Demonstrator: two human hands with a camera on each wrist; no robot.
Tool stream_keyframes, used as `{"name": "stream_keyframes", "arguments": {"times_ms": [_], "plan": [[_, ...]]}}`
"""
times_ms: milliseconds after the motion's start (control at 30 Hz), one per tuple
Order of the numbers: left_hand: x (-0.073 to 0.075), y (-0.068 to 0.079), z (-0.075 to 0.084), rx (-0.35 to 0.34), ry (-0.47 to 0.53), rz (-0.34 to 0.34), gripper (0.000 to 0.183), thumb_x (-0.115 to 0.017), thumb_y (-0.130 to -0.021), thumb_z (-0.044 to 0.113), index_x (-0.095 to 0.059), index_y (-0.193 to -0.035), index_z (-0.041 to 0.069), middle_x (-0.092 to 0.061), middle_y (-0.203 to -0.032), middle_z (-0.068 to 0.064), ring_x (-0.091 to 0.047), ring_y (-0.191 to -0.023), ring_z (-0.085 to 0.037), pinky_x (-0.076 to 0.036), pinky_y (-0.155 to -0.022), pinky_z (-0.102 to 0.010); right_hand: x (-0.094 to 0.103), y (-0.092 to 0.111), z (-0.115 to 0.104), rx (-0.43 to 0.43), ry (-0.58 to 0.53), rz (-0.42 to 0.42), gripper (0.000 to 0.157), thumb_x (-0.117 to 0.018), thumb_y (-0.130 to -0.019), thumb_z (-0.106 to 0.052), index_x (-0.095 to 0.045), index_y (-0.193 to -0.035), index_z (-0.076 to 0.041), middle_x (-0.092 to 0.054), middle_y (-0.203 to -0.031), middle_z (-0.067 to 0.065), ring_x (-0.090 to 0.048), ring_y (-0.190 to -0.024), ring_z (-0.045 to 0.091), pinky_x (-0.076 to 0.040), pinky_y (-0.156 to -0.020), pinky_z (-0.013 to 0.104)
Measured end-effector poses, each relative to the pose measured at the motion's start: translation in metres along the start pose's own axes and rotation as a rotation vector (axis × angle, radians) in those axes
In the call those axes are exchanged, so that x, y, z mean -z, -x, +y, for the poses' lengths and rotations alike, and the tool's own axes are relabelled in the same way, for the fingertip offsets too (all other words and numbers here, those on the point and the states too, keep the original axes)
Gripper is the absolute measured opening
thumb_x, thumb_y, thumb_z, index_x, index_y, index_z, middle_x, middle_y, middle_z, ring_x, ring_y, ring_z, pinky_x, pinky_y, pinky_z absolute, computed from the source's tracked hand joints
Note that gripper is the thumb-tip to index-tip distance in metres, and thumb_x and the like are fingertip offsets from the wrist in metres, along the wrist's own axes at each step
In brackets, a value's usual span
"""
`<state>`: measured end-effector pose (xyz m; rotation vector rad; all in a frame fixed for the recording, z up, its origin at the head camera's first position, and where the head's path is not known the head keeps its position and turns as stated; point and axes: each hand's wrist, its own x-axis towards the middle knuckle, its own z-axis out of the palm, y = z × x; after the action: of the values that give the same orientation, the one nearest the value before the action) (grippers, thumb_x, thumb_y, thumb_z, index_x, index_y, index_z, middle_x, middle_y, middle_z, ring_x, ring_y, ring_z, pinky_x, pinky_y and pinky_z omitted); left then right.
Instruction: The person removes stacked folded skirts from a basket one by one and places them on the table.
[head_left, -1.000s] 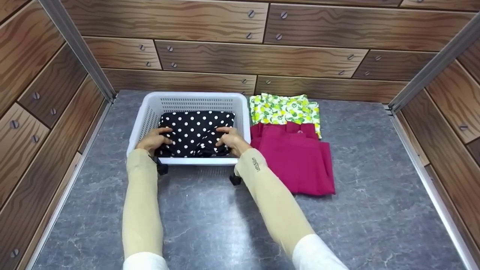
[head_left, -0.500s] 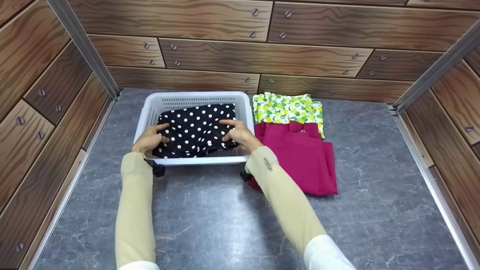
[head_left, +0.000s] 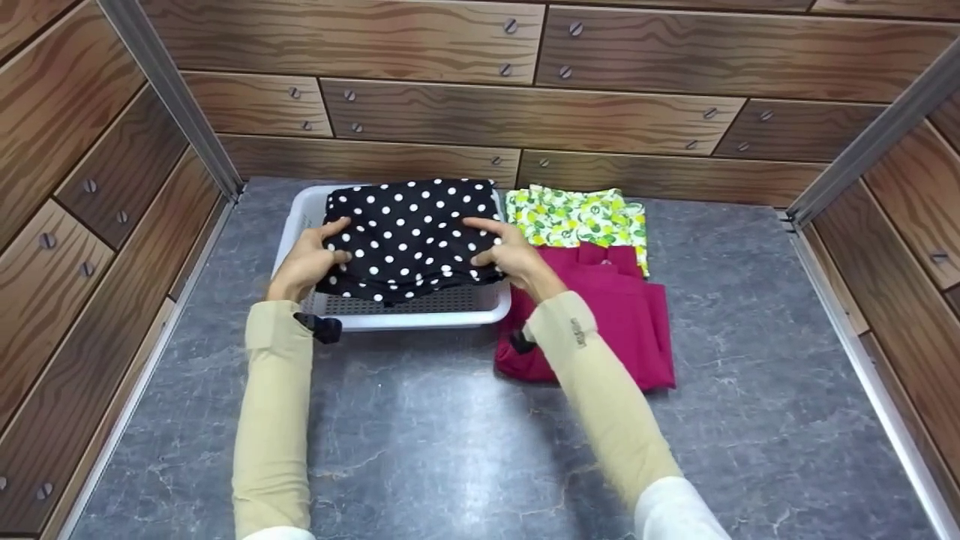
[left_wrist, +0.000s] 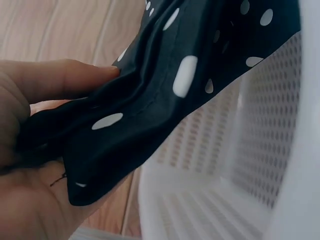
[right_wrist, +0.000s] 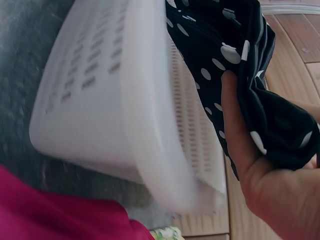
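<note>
A folded black cloth garment with white polka dots [head_left: 412,236] is held level above the white plastic basket [head_left: 405,321]. My left hand [head_left: 306,259] grips its left edge, thumb and fingers on either side of the folded layers, as the left wrist view shows. On the opposite edge my right hand [head_left: 517,255] pinches the cloth in the same way; in the right wrist view the layers [right_wrist: 280,125] sit between thumb and fingers. Below the garment's near edge the basket's perforated bottom shows. The garment's underside is hidden in the head view.
Right of the basket lies a folded magenta garment [head_left: 600,322], partly under my right forearm. Behind it is a folded cloth with a lemon-and-leaf print [head_left: 577,214]. Wood-patterned walls [head_left: 525,112] enclose the grey marbled surface [head_left: 450,435] on three sides.
Both hands have raised the polka-dot garment from inside the basket to above its rim. The right hand has shifted rightward. Basket and other folded clothes stay in place.
</note>
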<state>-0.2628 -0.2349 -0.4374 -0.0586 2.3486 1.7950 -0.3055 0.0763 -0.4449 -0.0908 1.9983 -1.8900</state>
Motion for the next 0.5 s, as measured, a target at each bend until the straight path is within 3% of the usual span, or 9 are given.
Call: {"name": "stream_keyframes", "arguments": {"times_ms": [267, 500], "plan": [[-0.027, -0.004, 0.016, -0.039, 0.041, 0.000, 0.073, -0.054, -0.089, -0.013, -0.035, -0.157, 0.005, -0.043, -0.147, -0.030, -0.053, -0.053, -0.006, -0.047, -0.042, -0.018, 0.031, 0.020, -0.005, 0.047, -0.071, 0.013, 0.077, -0.054, -0.078, 0.029, -0.048, -0.149, 0.000, -0.047, -0.140, 0.029, -0.064, -0.097, 0.028, -0.060, -0.076, 0.031], [-0.053, -0.008, 0.024, -0.073, 0.088, -0.020, 0.072, -0.055, -0.089, -0.014, -0.036, -0.156, 0.005, -0.040, -0.151, -0.027, -0.055, -0.055, -0.007, -0.048, -0.043, -0.019, 0.059, 0.038, -0.003, 0.076, -0.044, 0.043, 0.075, -0.055, -0.079, 0.028, -0.048, -0.149, 0.001, -0.045, -0.141, 0.027, -0.062, -0.099, 0.025, -0.060, -0.077, 0.030]]}}
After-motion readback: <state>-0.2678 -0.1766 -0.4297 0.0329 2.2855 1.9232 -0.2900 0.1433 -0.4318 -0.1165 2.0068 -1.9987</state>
